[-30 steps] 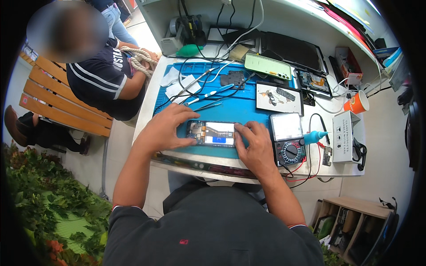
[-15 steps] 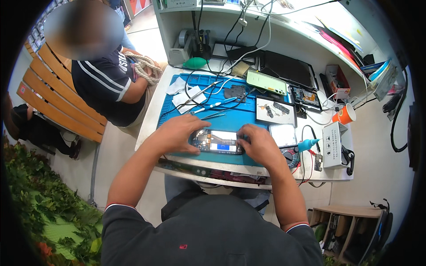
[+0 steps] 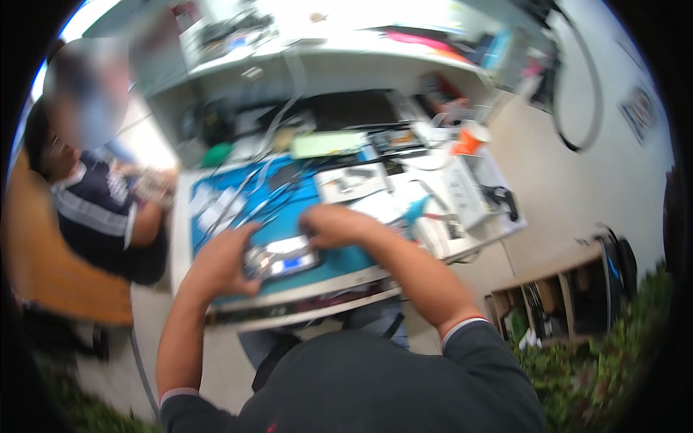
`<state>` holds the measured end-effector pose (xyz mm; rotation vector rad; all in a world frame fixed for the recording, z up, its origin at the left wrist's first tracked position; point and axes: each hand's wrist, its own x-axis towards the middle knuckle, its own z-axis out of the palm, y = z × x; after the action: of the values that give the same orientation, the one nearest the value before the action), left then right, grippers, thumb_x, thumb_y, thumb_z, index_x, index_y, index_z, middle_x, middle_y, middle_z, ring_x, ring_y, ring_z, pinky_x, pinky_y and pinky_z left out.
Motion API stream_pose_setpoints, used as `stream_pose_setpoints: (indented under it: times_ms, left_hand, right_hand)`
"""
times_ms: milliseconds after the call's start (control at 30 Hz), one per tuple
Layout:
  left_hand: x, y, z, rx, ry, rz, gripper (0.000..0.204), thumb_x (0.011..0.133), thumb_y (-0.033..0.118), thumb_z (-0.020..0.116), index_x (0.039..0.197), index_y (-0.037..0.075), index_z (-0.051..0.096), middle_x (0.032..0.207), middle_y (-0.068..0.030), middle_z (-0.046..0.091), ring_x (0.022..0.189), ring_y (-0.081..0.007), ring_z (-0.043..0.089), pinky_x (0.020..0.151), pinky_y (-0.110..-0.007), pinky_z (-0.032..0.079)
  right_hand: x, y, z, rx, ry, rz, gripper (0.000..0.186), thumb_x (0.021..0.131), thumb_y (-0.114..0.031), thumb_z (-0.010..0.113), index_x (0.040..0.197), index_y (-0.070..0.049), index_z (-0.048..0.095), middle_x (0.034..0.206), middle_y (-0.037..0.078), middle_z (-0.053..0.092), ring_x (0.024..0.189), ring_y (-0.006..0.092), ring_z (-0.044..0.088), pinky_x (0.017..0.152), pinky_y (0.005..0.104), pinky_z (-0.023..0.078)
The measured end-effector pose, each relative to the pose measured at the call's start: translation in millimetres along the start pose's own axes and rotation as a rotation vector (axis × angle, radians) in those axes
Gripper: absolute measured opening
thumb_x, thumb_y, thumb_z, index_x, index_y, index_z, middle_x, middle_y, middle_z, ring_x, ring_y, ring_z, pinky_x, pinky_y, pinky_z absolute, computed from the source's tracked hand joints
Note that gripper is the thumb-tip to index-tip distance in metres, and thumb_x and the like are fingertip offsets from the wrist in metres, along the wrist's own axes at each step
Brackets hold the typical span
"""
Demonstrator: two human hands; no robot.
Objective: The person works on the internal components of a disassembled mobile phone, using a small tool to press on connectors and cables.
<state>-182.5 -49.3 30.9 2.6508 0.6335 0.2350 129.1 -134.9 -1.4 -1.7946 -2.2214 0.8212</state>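
An opened phone (image 3: 281, 256), its inner parts and a bright panel showing, lies on the blue repair mat (image 3: 346, 258), blurred by motion. My left hand (image 3: 229, 261) grips its left end, thumb at the near edge and fingers at the far one. My right hand (image 3: 325, 225) is curled at its right end, fingertips on it. Beyond the hands are white cloths or papers (image 3: 211, 206), cables, slim tools (image 3: 256, 209) and a shallow tray of small parts (image 3: 343, 182). A teal bottle (image 3: 416, 211) stands right of my right hand.
A pale green phone (image 3: 325, 144), dark screens (image 3: 354, 108) and an orange cup (image 3: 470, 138) crowd the desk's back under a shelf (image 3: 303, 50). A white box (image 3: 465, 191) is at the right. A seated person (image 3: 97, 216) is beside the desk's left side, a wooden cubby (image 3: 548, 289) low right.
The view has swung and tilted, smearing the picture and shifting the desk within it. Both hands stay at the phone's ends; the right arm now slants more steeply across the desk's near edge.
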Motion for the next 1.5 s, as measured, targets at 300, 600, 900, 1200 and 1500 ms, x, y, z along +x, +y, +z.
stream_pose_setpoints:
  times_ms: [300, 600, 900, 1200, 1500]
  left_hand:
    - [-1, -11, 3, -0.003, 0.136, 0.165, 0.111, 0.057, 0.022, 0.103, 0.159, 0.007, 0.061, 0.115, -0.0162, 0.077, 0.108, -0.0398, 0.077, 0.1, -0.047, 0.063]
    - [-3, 13, -31, -0.009, 0.112, 0.301, 0.103, 0.066, 0.018, 0.1, 0.161, 0.013, 0.061, 0.128, -0.0146, 0.077, 0.116, -0.0368, 0.076, 0.104, -0.045, 0.063]
    - [-41, -10, -14, -0.673, 0.362, -0.044, 0.116, 0.079, 0.017, 0.105, 0.176, 0.001, 0.045, 0.137, -0.0178, 0.076, 0.124, -0.0275, 0.076, 0.104, -0.041, 0.065]
    - [-23, 35, 58, -1.384, 0.229, -0.427, 0.101, 0.102, 0.012, 0.087, 0.18, -0.009, 0.027, 0.132, -0.0197, 0.078, 0.111, -0.0193, 0.078, 0.088, -0.032, 0.064]
    - [3, 33, 83, -1.441, 0.234, -0.391, 0.104, 0.093, -0.004, 0.087, 0.179, -0.006, 0.028, 0.143, -0.017, 0.075, 0.123, -0.0193, 0.077, 0.098, -0.03, 0.063]
  right_hand:
    - [26, 31, -6, 0.083, -0.144, -0.178, 0.057, 0.082, -0.033, 0.104, 0.122, 0.001, 0.081, 0.107, 0.018, 0.085, 0.1, 0.0335, 0.081, 0.089, 0.0436, 0.063]
    - [-38, 8, -28, 0.889, -0.371, -0.016, 0.045, 0.105, -0.011, 0.087, 0.133, 0.003, 0.056, 0.115, 0.023, 0.085, 0.096, 0.0281, 0.086, 0.081, 0.0371, 0.07]
    - [-98, -30, 18, 1.458, -0.029, 0.087, 0.045, 0.105, -0.005, 0.086, 0.136, 0.004, 0.053, 0.124, 0.023, 0.082, 0.104, 0.0294, 0.085, 0.089, 0.0421, 0.075]
    - [-78, -83, 120, 1.677, 0.386, 0.162, 0.04, 0.113, -0.006, 0.077, 0.135, 0.002, 0.044, 0.123, 0.022, 0.078, 0.105, 0.0274, 0.085, 0.092, 0.0381, 0.075]
    - [-72, -94, 135, 1.638, 0.299, 0.184, 0.044, 0.11, -0.005, 0.081, 0.133, 0.002, 0.044, 0.118, 0.02, 0.077, 0.101, 0.0254, 0.085, 0.085, 0.0375, 0.075]
